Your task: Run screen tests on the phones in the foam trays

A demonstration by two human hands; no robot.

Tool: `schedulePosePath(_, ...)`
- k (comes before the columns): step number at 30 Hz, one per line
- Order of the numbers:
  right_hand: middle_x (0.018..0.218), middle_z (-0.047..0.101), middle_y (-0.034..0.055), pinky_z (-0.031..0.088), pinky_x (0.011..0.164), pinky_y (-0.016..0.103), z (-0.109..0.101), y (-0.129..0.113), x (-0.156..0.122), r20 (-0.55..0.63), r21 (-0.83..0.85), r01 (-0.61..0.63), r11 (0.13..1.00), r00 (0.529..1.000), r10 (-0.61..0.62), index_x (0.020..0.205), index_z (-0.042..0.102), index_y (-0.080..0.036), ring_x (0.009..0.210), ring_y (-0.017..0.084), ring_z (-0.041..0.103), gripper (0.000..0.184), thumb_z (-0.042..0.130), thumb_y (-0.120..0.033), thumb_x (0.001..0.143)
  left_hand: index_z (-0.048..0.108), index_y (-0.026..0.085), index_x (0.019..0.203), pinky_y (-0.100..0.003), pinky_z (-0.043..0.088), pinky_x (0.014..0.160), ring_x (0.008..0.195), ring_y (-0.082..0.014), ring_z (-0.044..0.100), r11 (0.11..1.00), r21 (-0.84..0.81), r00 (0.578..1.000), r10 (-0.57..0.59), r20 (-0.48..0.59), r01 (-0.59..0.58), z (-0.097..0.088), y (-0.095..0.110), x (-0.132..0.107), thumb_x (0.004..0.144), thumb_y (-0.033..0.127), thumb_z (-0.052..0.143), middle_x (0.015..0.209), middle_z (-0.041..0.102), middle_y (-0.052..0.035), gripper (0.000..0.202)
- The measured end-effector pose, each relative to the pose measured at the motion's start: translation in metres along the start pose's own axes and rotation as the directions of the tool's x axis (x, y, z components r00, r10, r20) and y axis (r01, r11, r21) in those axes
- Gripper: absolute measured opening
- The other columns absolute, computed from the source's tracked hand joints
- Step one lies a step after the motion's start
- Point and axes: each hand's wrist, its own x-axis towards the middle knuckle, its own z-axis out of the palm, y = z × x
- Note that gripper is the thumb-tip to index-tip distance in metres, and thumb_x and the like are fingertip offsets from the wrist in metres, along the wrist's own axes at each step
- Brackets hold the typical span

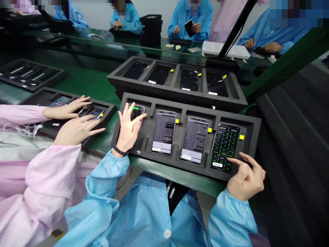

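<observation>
A black foam tray (164,164) lies in front of me with several lit smartphones in its slots. My left hand (128,128) is over the leftmost phone (139,111), fingers spread, hiding much of its screen; whether it touches the glass I cannot tell. At the right end, my right hand (245,178) has its index finger out at the lower right of a phone with a dark grid of green text (224,145); it holds nothing. Between them, two phones, a left one (163,132) and a right one (194,139), show lines of text over a grey panel.
Behind stands another foam tray (177,94) of dark phones with yellow tabs. On my left, a co-worker's hands (74,123) reach over a similar tray (109,109). Black stacked material (295,144) rises at right. Across the bench, people in blue smocks sit near stacked trays (151,29).
</observation>
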Motion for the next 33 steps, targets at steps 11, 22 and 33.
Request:
schedulePosePath(11,0.106,0.076,0.0100,0.047,0.098,0.044,-0.001,0.000,0.001,-0.003,0.010,0.012,1.000,1.000,-0.012,0.079,0.081,-0.017,0.100,0.027,0.068,0.049,0.041,-0.036,0.101,0.064,0.018,0.123,-0.066,0.000,0.126,0.158,-0.0342,0.013,0.968,0.247,0.998,0.059,-0.034,-0.049,-0.008,-0.020,0.039,0.099,0.045,0.040,0.164,0.032,-0.0175,0.043)
schedulePosePath(22,0.107,0.076,0.0083,0.048,0.095,0.041,-0.003,0.002,-0.001,0.016,0.013,-0.006,1.000,1.000,0.006,0.080,0.080,-0.018,0.102,0.025,0.066,0.049,0.042,-0.037,0.102,0.055,0.015,0.131,-0.061,0.011,0.128,0.153,-0.0350,0.029,0.983,0.179,0.999,0.032,0.035,-0.038,-0.001,-0.014,0.009,0.093,0.057,0.044,0.154,0.044,-0.0210,0.058)
schedulePosePath(33,0.108,0.075,0.0082,0.047,0.095,0.040,-0.008,0.006,-0.002,0.062,0.014,0.014,1.000,0.998,-0.015,0.080,0.079,-0.020,0.103,0.023,0.064,0.045,0.042,-0.034,0.102,0.058,0.020,0.112,-0.050,0.038,0.119,0.132,-0.0314,0.052,0.999,-0.041,0.973,-0.022,-0.228,0.013,-0.014,-0.003,0.013,0.093,0.048,0.045,0.131,0.060,-0.0147,0.036)
